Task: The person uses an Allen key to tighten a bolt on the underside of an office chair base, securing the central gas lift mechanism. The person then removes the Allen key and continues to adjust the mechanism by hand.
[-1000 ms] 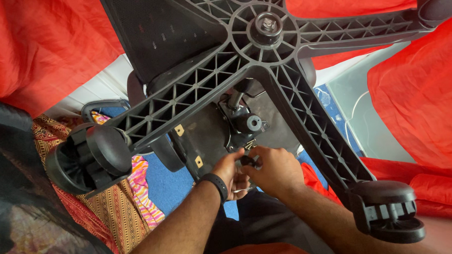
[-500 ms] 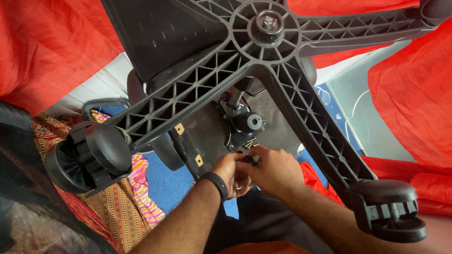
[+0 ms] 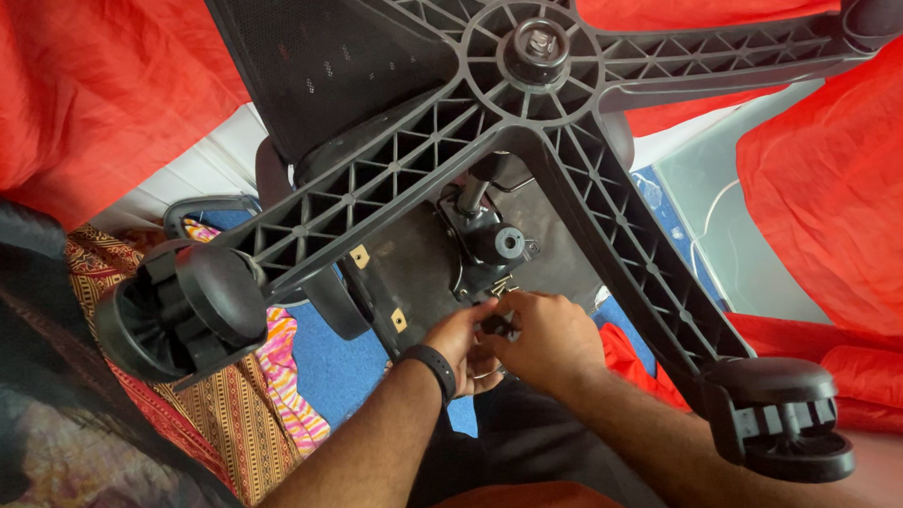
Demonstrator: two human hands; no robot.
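Best to steady with the left hand (image 3: 462, 346) while the right hand (image 3: 545, 339), grip pinching a small black part (image 3: 498, 325), works just below the tilt mechanism (image 3: 486, 245). Left grip curled loosely beside it; whether closed cannot be told. Upturned black office chair (image 3: 527, 131): ribbed star base, castors, underside plate.

Change across the sequence: the right hand (image 3: 547, 341) has shifted slightly on the small black part (image 3: 498, 325) beneath the tilt mechanism (image 3: 486, 245), its fingers now curled closer over it (the part is mostly hidden); the left hand (image 3: 462, 346) has closed in beside it.
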